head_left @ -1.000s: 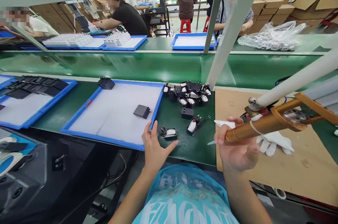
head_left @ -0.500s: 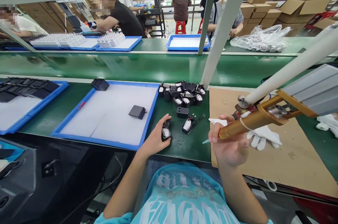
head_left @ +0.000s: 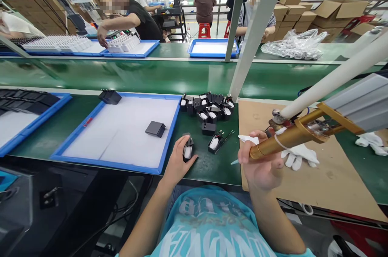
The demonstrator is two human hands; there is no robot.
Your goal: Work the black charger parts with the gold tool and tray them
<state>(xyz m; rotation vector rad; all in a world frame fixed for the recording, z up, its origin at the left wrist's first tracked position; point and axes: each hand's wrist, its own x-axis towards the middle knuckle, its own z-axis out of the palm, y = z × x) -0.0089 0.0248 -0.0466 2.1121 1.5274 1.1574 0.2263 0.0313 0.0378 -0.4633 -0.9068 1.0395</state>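
My left hand (head_left: 177,162) curves around a black power adapter casing (head_left: 188,150) with a white part inside, low over the green bench. Its fingers lie along the casing's left side and the thumb stretches out at the lower right. My right hand (head_left: 262,168) is closed around the lower end of a gold cylindrical tool (head_left: 274,146). A thin teal tip (head_left: 235,162) sticks out left of these fingers; what it belongs to is hidden. Between the hands lies an open adapter casing (head_left: 214,143) with wires beside it, and a closed black block (head_left: 208,129) sits behind it.
Several open adapters (head_left: 209,107) are heaped at the back. A blue-rimmed tray (head_left: 160,166) on the left holds a black adapter (head_left: 155,128) and another (head_left: 109,96) at its corner. White gloves (head_left: 300,156) lie on brown cardboard (head_left: 330,184). A white pole (head_left: 330,75) slants across the right.
My left thumb has swung outward along the casing, and the casing has turned slightly. My right hand holds its place. Across the line, a co-worker's arm has reached toward the white parts.
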